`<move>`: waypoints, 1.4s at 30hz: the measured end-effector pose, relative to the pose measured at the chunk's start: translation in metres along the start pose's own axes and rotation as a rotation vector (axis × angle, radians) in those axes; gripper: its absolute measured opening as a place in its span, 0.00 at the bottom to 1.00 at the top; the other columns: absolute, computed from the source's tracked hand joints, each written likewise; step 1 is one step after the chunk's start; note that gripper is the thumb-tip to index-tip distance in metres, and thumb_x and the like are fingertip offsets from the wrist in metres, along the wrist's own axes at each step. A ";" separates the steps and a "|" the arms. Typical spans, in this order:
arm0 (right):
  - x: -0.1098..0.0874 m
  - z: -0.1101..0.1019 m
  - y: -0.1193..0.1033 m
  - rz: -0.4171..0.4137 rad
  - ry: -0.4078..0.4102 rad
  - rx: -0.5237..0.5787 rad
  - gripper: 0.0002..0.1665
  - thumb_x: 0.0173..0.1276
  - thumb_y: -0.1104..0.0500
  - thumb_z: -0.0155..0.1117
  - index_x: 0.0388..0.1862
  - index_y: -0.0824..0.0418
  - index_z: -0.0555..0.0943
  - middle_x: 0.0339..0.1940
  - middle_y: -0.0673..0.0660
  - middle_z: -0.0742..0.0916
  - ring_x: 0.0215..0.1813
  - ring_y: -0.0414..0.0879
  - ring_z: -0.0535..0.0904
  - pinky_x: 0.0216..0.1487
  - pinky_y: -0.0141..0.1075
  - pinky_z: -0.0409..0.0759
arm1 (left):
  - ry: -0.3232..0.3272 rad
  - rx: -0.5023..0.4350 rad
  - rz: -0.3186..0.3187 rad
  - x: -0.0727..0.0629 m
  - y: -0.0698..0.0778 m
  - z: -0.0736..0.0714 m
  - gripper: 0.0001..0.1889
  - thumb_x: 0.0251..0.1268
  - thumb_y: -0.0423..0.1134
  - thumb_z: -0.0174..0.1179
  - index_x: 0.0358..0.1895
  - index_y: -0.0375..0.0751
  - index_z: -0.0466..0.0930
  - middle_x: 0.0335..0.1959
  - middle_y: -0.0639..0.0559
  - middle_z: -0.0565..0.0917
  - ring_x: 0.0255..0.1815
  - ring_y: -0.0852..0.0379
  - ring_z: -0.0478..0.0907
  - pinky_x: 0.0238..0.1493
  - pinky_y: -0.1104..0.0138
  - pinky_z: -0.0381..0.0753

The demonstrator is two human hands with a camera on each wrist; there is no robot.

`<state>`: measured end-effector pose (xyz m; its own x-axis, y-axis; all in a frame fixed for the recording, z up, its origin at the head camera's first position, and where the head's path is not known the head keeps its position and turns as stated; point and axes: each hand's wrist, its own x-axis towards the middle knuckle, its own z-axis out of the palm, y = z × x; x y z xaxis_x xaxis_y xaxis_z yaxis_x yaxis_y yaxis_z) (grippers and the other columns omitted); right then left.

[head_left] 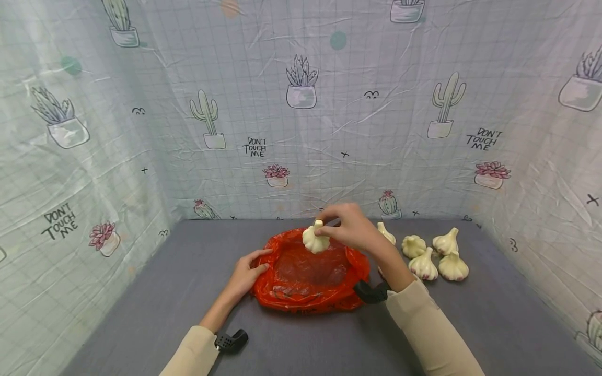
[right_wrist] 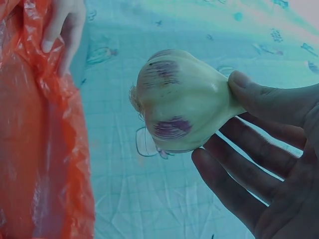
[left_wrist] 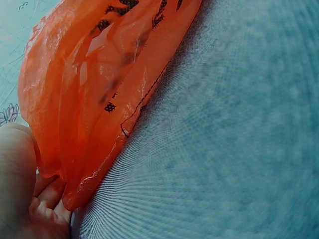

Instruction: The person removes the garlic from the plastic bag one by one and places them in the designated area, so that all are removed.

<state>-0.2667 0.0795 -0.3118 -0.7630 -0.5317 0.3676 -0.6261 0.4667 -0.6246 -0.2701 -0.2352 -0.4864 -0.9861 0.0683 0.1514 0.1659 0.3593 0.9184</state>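
Note:
High over the mouth of a red plastic bag (head_left: 308,302), my right hand (head_left: 345,224) pinches a garlic bulb (head_left: 314,240) by its neck, thumb against the fingers. Close up in the right wrist view, the pale garlic bulb (right_wrist: 174,104) shows purple streaks and a tuft of roots, tilted sideways. My left hand (head_left: 245,272) grips the bag's left rim. In the left wrist view its thumb (left_wrist: 17,169) lies on one side of the bag (left_wrist: 99,109), with other fingers behind the plastic. The bag stands spread wide, and its visible floor holds no bulbs.
To the right of the bag, several more garlic bulbs (head_left: 423,265) lie grouped on the dark grey table (head_left: 301,344); my right forearm partly covers some. A plant-printed curtain (head_left: 338,130) encloses the back and both sides.

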 end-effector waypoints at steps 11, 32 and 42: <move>-0.027 -0.012 0.006 -0.030 0.046 0.016 0.07 0.66 0.57 0.75 0.42 0.55 0.90 0.42 0.52 0.92 0.47 0.46 0.87 0.48 0.41 0.88 | 0.010 0.009 0.007 0.000 -0.002 0.001 0.22 0.70 0.30 0.62 0.65 0.45 0.82 0.71 0.39 0.77 0.67 0.44 0.77 0.52 0.75 0.78; -0.061 -0.043 0.025 0.008 0.067 0.025 0.07 0.68 0.54 0.74 0.44 0.50 0.90 0.45 0.49 0.92 0.47 0.44 0.87 0.49 0.37 0.87 | 0.028 0.030 0.030 -0.001 0.000 0.002 0.22 0.69 0.29 0.62 0.65 0.43 0.83 0.70 0.37 0.78 0.63 0.47 0.79 0.52 0.73 0.79; -0.071 -0.048 0.035 -0.033 0.074 0.026 0.07 0.68 0.57 0.74 0.44 0.51 0.90 0.43 0.49 0.91 0.43 0.39 0.86 0.47 0.34 0.87 | 0.015 0.042 0.033 0.001 -0.002 0.001 0.21 0.70 0.29 0.62 0.65 0.43 0.82 0.72 0.38 0.76 0.67 0.45 0.77 0.54 0.74 0.78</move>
<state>-0.2418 0.1675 -0.3265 -0.7522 -0.4925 0.4378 -0.6478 0.4308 -0.6283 -0.2718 -0.2347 -0.4881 -0.9800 0.0668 0.1874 0.1984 0.3958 0.8966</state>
